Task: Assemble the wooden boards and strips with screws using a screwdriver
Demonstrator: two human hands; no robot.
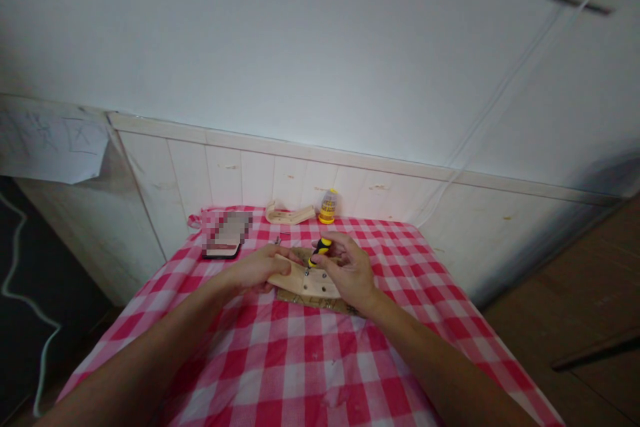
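Head: no legible txt; hands [305,270] on wood piece [303,278]

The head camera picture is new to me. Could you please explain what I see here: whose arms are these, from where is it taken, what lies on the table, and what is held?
There is no machine here. A person wears a camera on the head, so you look forward and down along their own two bare arms.

The left hand steadies a pale wooden piece with small holes. The right hand holds a black and yellow screwdriver over it. A brown sheet lies underneath.

All of it rests on a table with a red checked cloth. Near the wall lie a phone, a second curved wooden piece and a small yellow container.
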